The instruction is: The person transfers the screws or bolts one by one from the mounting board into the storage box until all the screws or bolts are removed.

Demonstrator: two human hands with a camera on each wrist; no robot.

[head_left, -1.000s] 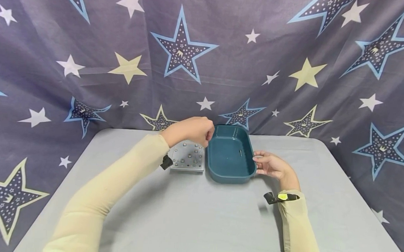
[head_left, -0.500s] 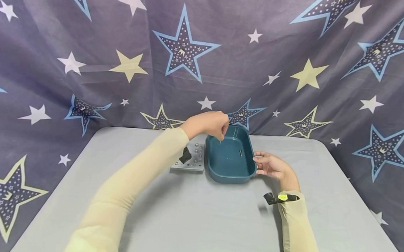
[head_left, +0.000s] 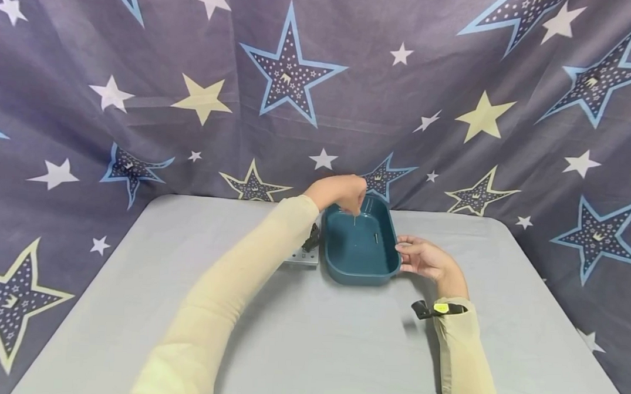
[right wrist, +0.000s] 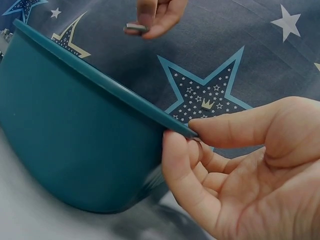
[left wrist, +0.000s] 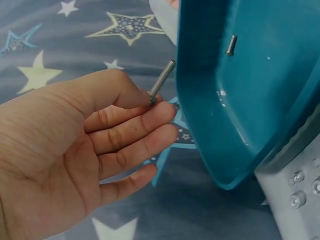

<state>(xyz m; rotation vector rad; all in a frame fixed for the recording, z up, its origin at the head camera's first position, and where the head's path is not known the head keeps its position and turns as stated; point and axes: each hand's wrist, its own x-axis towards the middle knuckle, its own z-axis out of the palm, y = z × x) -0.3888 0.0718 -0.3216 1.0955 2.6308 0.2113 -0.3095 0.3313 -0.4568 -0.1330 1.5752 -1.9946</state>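
Observation:
Above the far part of a teal plastic tray (head_left: 361, 246), my left hand (head_left: 347, 192) pinches a threaded metal screw (left wrist: 163, 80) between thumb and index finger. The screw's threaded end sticks out past the fingertips in the left wrist view. Another screw (left wrist: 231, 45) lies on the tray's floor. My right hand (head_left: 424, 259) grips the tray's right rim, thumb on top and fingers beneath, plain in the right wrist view. Left of the tray sits a metal plate (head_left: 304, 256) with several bolts in it, partly hidden by my left forearm.
The tray and plate stand on a table with a pale cloth (head_left: 341, 339), toward its back edge. Behind the table hangs a dark curtain (head_left: 351, 116) printed with stars. Both wrists carry black straps.
My left hand has moved right, from over the metal plate to above the tray, carrying the screw. My right hand has stayed on the tray's rim.

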